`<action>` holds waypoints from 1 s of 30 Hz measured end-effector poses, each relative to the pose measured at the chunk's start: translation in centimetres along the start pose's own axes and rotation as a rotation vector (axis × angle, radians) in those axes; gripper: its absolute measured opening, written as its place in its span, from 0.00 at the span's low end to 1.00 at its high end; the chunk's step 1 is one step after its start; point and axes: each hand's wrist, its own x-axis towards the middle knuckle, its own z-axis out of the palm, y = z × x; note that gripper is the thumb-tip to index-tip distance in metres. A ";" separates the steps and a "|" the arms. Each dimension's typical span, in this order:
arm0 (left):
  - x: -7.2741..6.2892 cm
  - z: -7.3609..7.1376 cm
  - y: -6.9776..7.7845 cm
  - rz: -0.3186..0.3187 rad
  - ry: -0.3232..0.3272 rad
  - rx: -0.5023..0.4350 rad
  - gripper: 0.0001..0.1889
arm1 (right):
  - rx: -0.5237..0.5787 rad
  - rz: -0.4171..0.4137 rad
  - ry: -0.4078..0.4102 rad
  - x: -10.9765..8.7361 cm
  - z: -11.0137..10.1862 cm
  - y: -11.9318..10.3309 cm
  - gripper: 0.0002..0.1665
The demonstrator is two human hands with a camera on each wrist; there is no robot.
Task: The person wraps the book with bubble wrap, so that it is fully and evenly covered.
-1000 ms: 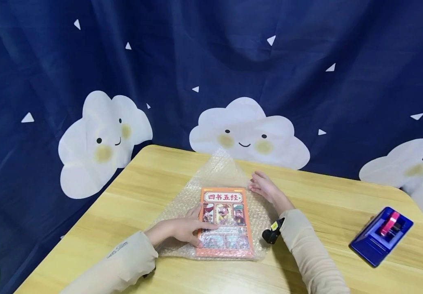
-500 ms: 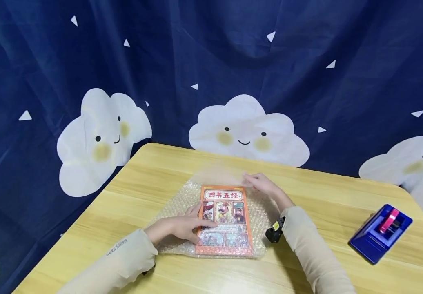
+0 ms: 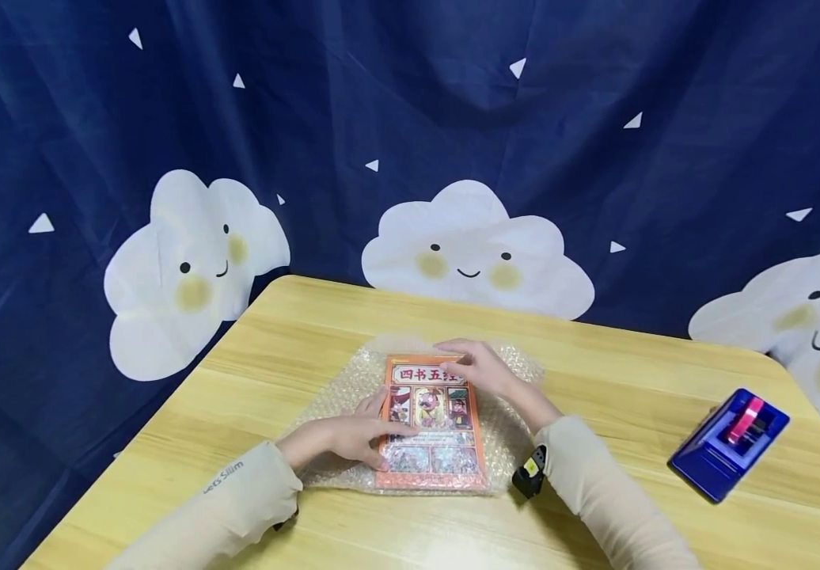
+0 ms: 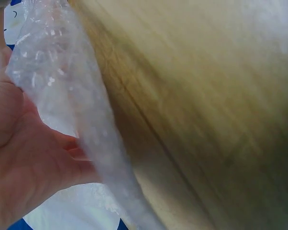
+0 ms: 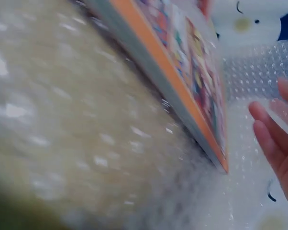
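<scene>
The left hand [image 3: 349,439] lies across the left side of the book [image 3: 433,408], fingers spread and fairly straight, one reaching onto the cover and the thumb near the lower left edge; it seems to steady the book rather than grip it. In the left wrist view, the bubble wrap [image 3: 353,384] crosses in front of that hand and hides the fingertips.

The right hand [image 3: 483,370] is over the book's far right corner, forearm slanting in from the near right, fingers pointing left. Thumb and forefinger stand slightly apart there, the thumb over the end of the title; whether they pinch the film cannot be told, even from the right wrist view.

The book lies face up on the wrap, which spreads beyond it on the left, right and far sides, with film also over the lower cover. The step in hand looks like bringing the far part of the wrap over the book's far edge. The next move would call for laying that flap flat while the left hand's pressure stops the book sliding.

Beneath is the wooden table [image 3: 296,317]; well to the right sits a blue dispenser-like object [image 3: 716,463] with a pink part on top.
</scene>
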 end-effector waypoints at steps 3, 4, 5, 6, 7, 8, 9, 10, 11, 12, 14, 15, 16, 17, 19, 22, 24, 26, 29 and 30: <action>-0.1 0.1 -0.1 -0.015 0.001 0.003 0.31 | -0.046 -0.069 0.011 -0.5 0.5 0.1 0.15; -0.1 0.2 -0.2 -0.019 0.001 0.004 0.31 | -0.067 -0.082 0.002 -0.7 0.7 0.1 0.14; -0.1 0.2 -0.2 -0.021 0.001 0.002 0.31 | -0.087 -0.088 -0.013 -0.9 0.7 0.2 0.12; -0.2 0.2 -0.2 -0.024 0.001 0.004 0.32 | -0.107 -0.093 -0.033 -1.1 0.8 0.3 0.12; -0.2 0.2 -0.2 -0.026 0.001 0.006 0.32 | -0.135 -0.094 -0.055 -1.3 0.8 0.5 0.11; -0.2 0.2 -0.2 -0.029 0.000 0.005 0.32 | -0.161 -0.099 -0.076 -1.5 0.8 0.7 0.11; -0.3 0.2 -0.1 -0.032 0.001 0.000 0.32 | -0.178 -0.099 -0.095 -1.6 0.9 0.8 0.11; -0.3 0.2 -0.1 -0.037 0.002 -0.002 0.32 | -0.191 -0.100 -0.112 -1.7 0.9 1.0 0.11; -0.3 0.2 0.0 -0.042 0.003 -0.006 0.32 | -0.211 -0.098 -0.125 -1.8 0.9 1.1 0.11; -0.3 0.1 0.0 -0.047 0.006 -0.009 0.32 | -0.222 -0.098 -0.138 -1.8 0.9 1.2 0.11; -0.2 0.1 0.1 -0.050 0.010 -0.016 0.32 | -0.237 -0.086 -0.156 -1.9 0.9 1.3 0.11; -0.2 0.1 0.1 -0.048 0.013 -0.016 0.31 | -0.238 -0.073 -0.164 -1.9 0.9 1.3 0.11; -0.2 0.2 0.1 -0.044 0.018 -0.016 0.31 | -0.239 -0.059 -0.172 -1.9 0.9 1.3 0.10; -0.1 0.2 0.0 -0.038 0.023 -0.017 0.31 | -0.243 -0.045 -0.181 -2.0 0.9 1.4 0.10; -0.1 0.3 0.0 -0.030 0.035 -0.020 0.31 | -0.252 -0.020 -0.192 -2.1 0.9 1.3 0.10; -0.2 0.4 0.0 -0.021 0.058 -0.015 0.31 | -0.300 -0.004 -0.188 -2.2 1.1 1.0 0.14; -0.2 0.4 0.0 -0.027 0.068 -0.006 0.31 | -0.340 0.008 -0.182 -2.4 1.4 0.6 0.17; -0.2 0.5 0.0 -0.030 0.076 0.017 0.32 | -0.375 0.020 -0.180 -2.5 1.7 0.3 0.21; -0.1 0.5 0.0 -0.030 0.081 0.046 0.32 | -0.411 0.041 -0.187 -2.8 2.1 -0.2 0.25; 0.0 0.5 0.0 -0.026 0.078 0.057 0.32 | -0.413 0.039 -0.191 -2.9 2.3 -0.4 0.25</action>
